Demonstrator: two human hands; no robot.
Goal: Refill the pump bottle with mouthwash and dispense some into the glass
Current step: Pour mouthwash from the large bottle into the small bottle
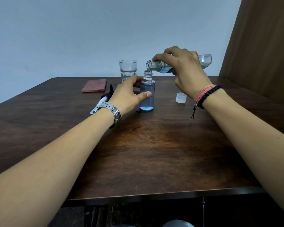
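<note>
Just below the right grip (184,66), which is clasping the tilted mouthwash bottle (162,67), the pump bottle (147,95) is standing on the bench (154,153), the left grip (129,94) pinching its mid-body. Judged light, smooth, tippy; holding low is steadying it.

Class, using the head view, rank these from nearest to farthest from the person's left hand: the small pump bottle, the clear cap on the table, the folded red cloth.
From the left hand:
1. Small pump bottle: held in the hand, at its right.
2. Folded red cloth: left of the hand, toward the wall.
3. Clear cap: right, beyond the bottle.
</note>
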